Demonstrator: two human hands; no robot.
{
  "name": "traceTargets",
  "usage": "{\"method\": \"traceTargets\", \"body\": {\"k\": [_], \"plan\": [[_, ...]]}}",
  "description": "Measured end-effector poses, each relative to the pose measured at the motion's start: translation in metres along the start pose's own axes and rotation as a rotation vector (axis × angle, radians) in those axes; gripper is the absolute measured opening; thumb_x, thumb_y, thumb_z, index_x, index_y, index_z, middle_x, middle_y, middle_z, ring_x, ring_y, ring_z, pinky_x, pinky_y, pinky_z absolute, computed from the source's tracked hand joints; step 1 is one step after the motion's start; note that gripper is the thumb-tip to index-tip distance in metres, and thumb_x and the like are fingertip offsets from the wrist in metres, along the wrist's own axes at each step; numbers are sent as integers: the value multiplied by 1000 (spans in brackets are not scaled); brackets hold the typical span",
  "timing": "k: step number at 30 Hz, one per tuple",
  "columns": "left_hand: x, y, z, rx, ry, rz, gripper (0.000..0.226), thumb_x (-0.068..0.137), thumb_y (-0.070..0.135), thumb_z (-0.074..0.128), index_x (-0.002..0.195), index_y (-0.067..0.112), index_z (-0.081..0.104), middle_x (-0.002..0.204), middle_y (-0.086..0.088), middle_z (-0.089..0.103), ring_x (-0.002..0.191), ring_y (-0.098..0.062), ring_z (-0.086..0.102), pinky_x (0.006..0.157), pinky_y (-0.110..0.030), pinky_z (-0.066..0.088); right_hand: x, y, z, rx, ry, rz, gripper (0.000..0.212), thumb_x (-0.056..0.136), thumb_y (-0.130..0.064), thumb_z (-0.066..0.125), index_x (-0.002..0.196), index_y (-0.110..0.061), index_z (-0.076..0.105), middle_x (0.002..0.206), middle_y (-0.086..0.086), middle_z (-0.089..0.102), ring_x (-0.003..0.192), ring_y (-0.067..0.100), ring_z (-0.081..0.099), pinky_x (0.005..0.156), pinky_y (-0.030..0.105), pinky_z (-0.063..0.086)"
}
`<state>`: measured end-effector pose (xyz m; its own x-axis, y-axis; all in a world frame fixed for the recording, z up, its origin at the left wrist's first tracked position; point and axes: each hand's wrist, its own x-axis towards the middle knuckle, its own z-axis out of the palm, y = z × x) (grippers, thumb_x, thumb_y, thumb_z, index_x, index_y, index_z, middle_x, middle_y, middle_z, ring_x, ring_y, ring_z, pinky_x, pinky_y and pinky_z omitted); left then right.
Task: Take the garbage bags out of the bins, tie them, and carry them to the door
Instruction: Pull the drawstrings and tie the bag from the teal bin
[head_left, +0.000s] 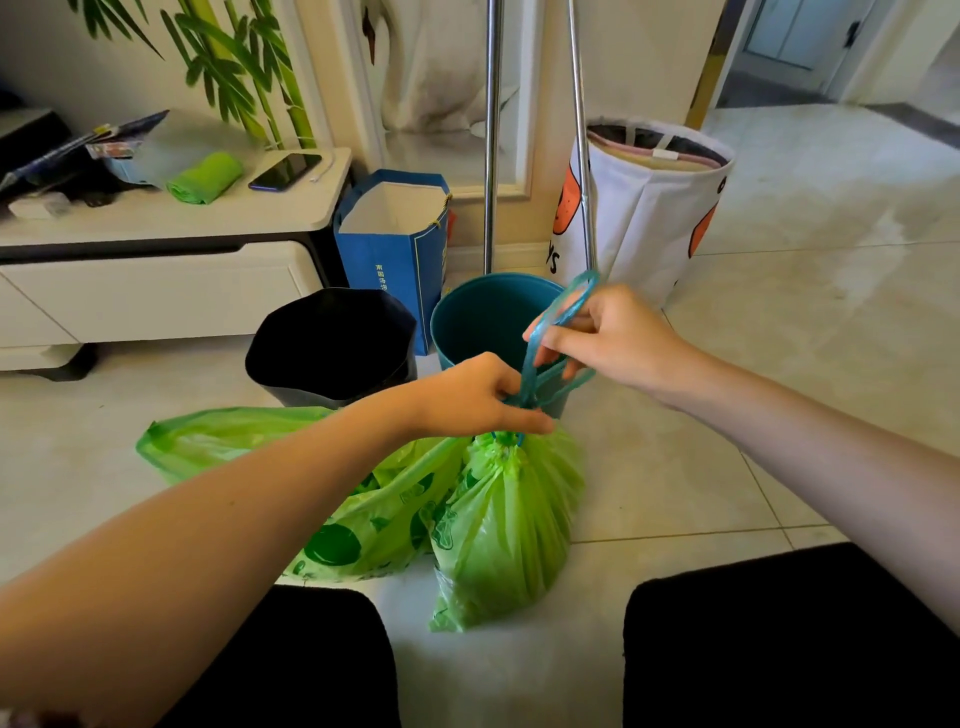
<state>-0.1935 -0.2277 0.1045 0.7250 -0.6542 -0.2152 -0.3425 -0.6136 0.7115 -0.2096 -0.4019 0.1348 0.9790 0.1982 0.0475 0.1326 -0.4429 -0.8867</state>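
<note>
A green garbage bag (506, 525) stands on the floor between my knees, its neck gathered by a blue drawstring (550, 332). My left hand (467, 397) pinches the drawstring right at the bag's neck. My right hand (610, 338) holds the drawstring loops up and to the right, above the teal bin (483, 317). A second green bag (270, 467) with dark green print lies flat and open to the left. The black bin (332, 345) stands behind it.
A blue paper bag (395, 244) and a white laundry basket (654, 208) stand against the wall, with two metal poles (492, 135) between them. A low white cabinet (156, 270) at left carries a phone and a green bag roll (205, 176). Tiled floor opens toward a doorway at right.
</note>
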Motion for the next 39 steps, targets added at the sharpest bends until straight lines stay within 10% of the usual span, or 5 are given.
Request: {"method": "traceTargets", "body": {"k": [4,9,16,26,39], "plan": [[0,4,-1,-162,39,15,37,95,33,53,75,9,74,66,-25,58,60,-22,52,67,-36,49,2,5,-1,-53,-28,-55,9,89,-21,61,96,-19,66,84,-2,73,79,1,69,74,14,52],[-3,-2,-5,-385,30,-113,45,100,35,40,97,1,70,70,-16,58,71,-24,53,66,-21,45,1,16,-9,-463,-199,-38,16,88,-39,58,89,-28,70,80,-9,72,80,6,65,76,30,52],[-4,-13,-11,-635,85,-206,30,99,31,46,96,11,67,74,-3,67,72,-15,58,75,-31,45,-6,8,-19,-292,-369,43,22,90,-27,59,82,-15,75,69,1,73,67,15,63,67,29,50],[-11,-13,-17,-465,22,-88,11,86,13,67,95,9,73,84,-9,67,76,-12,60,72,-24,50,2,39,6,-175,-398,171,21,90,-16,60,110,-16,65,91,-8,69,79,1,65,70,26,57],[-9,-20,-21,0,207,61,12,77,-3,72,82,4,65,76,-13,71,75,-28,70,77,-40,59,11,41,24,-148,-325,68,12,82,-17,70,84,-6,71,61,-10,60,57,1,52,56,13,41]]}}
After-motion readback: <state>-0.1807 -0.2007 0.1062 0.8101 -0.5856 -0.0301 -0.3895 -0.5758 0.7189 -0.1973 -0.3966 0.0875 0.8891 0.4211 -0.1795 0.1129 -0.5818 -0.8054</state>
